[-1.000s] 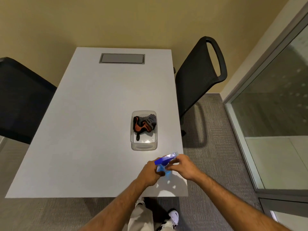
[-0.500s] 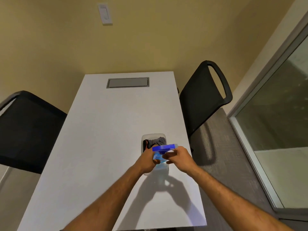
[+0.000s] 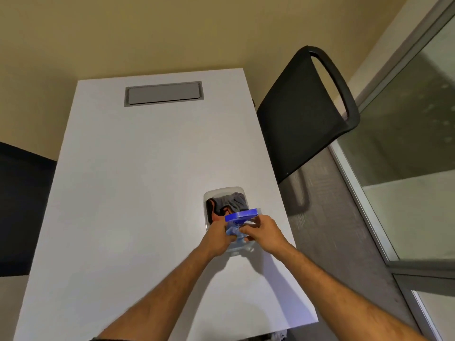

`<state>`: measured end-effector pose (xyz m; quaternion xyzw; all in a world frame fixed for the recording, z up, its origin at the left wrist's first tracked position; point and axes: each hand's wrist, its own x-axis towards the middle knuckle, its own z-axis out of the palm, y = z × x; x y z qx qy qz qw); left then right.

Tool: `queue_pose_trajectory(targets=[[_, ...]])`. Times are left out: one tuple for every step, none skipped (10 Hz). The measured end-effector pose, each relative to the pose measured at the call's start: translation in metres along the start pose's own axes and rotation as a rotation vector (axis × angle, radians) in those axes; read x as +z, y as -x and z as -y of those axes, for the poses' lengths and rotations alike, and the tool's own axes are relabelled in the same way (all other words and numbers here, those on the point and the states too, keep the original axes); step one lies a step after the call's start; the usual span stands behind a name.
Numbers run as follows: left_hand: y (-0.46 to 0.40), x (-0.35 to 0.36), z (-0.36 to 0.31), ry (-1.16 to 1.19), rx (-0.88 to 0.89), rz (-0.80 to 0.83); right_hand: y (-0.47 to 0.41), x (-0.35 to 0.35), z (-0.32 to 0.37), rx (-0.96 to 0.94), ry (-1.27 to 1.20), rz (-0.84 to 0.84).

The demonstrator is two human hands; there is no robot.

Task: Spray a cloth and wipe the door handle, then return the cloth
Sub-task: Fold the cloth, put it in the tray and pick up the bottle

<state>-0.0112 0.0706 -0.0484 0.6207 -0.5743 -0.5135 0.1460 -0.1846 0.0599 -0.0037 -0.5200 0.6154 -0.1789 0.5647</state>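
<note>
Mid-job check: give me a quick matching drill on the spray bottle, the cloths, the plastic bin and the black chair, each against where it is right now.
Things:
1. spray bottle
2. cloths
3. plastic bin
4. black chair

Places:
A. inside the clear container
B. on the carpet at the table's right side
C. gripped in both hands
D. on the white table near its right edge

Pairs: 1-C, 2-A, 3-D, 4-B

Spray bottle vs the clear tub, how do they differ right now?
The spray bottle is blue with a darker blue head; the tub is clear plastic. The bottle is gripped by the left hand and right hand; the tub sits on the table, not visibly gripped. The tub holds cloths; the bottle's contents can't be made out. Both are near the table's right edge.
</note>
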Motion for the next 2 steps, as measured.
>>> queue_pose_trajectory(targets=[[-0.0056, -0.0018, 0.0020, 0.010, 0.025, 0.005, -0.0034, -0.0011, 0.0007, -0.009, -0.020, -0.008], [-0.0072, -0.0030, 0.0025, 0.001, 0.060, 0.061, -0.0023, -0.0021, 0.0017, -0.001, -0.050, 0.027]])
